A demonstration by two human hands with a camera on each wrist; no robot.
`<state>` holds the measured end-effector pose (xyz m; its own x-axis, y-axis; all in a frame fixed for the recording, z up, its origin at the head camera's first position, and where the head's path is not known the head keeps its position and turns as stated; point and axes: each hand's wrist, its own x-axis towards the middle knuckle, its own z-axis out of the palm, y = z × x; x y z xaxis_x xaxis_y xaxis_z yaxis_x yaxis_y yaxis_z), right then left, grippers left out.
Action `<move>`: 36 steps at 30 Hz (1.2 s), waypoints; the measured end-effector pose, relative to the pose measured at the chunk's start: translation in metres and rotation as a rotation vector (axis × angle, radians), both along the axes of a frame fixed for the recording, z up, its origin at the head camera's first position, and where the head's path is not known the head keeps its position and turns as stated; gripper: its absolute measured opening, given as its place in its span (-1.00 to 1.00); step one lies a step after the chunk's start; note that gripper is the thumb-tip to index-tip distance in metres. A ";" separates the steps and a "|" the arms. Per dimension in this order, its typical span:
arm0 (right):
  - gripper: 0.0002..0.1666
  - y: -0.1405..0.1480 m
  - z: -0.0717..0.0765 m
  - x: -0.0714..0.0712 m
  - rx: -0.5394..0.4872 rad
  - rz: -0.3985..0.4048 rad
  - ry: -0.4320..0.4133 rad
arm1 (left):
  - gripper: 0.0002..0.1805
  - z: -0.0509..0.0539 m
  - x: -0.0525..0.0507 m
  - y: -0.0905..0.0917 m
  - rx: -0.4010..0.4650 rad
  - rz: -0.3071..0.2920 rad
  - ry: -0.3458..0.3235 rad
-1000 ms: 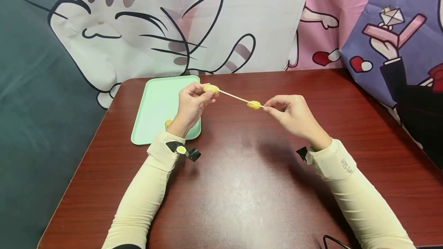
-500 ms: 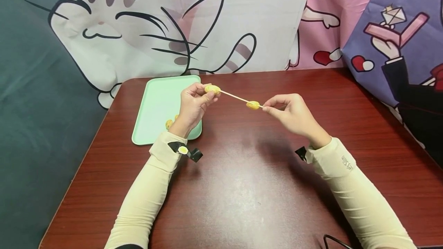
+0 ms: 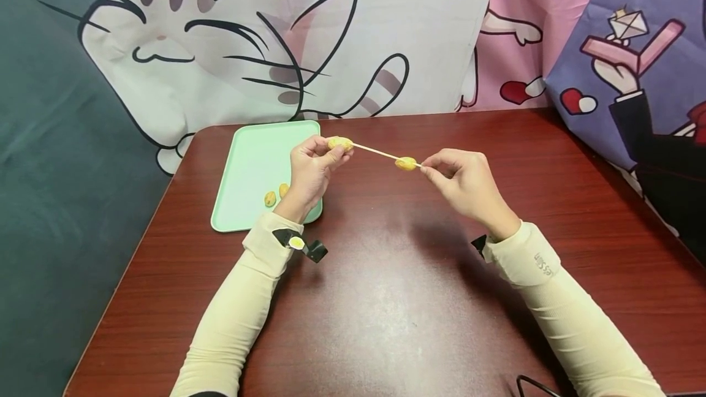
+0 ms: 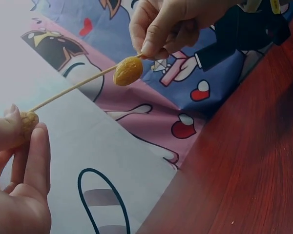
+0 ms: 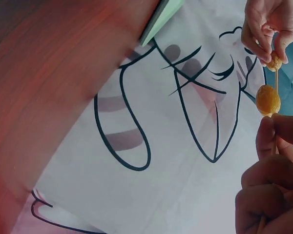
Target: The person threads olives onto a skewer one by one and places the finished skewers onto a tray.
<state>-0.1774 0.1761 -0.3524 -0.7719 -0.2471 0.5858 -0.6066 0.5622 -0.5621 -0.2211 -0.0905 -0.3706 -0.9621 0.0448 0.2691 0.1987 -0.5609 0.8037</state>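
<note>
My left hand [image 3: 310,170] pinches a yellow oval piece [image 3: 340,144] at one end of a thin wooden stick [image 3: 375,151], raised above the table. A second yellow piece [image 3: 406,163] is on the stick near its other end, where my right hand [image 3: 469,189] pinches the stick between thumb and forefinger. In the left wrist view this second yellow piece [image 4: 128,71] hangs just beside the right fingertips. The right wrist view shows both pieces, the nearer yellow piece [image 5: 268,100] close to my right fingers.
A pale green tray [image 3: 223,201] lies at the back left of the brown table [image 3: 375,299], partly behind my left hand. Two yellow pieces [image 3: 269,199] rest in it near my left wrist. A black cable [image 3: 535,383] lies at the front edge. Printed cloth hangs behind.
My left hand has shifted slightly right, uncovering more of the yellow pieces in the tray. Both hands keep their hold, and the stick lies at a slightly flatter slant.
</note>
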 end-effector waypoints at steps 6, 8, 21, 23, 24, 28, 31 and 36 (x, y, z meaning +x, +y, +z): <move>-0.96 0.003 0.002 0.002 -0.065 0.014 -0.171 | -0.62 0.002 0.000 0.001 0.015 -0.046 0.014; -0.93 0.005 0.002 0.001 -0.095 0.032 -0.241 | -0.59 0.002 0.000 0.001 0.014 -0.064 0.016; -0.93 0.003 0.001 0.003 -0.145 0.038 -0.294 | -0.56 -0.002 0.002 0.018 -0.016 -0.038 0.025; -0.93 0.002 0.001 0.002 -0.140 0.040 -0.296 | -0.55 -0.004 0.002 0.020 -0.017 -0.028 0.026; -0.93 0.001 0.001 0.001 -0.137 0.043 -0.297 | -0.55 -0.004 0.002 0.021 -0.021 -0.024 0.032; -0.93 -0.001 0.003 0.000 -0.128 0.047 -0.286 | -0.56 -0.004 0.003 0.022 -0.046 -0.017 0.055; -0.95 -0.002 0.005 0.001 -0.128 0.056 -0.285 | -0.56 -0.004 0.004 0.024 -0.066 -0.015 0.051; -0.97 -0.002 0.006 -0.001 -0.118 0.054 -0.279 | -0.55 -0.003 0.007 0.029 -0.064 -0.015 0.044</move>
<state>-0.1786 0.1737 -0.3464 -0.8948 -0.2346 0.3799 -0.4464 0.4541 -0.7710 -0.2142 -0.0616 -0.3733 -0.9485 0.0776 0.3071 0.2264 -0.5118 0.8287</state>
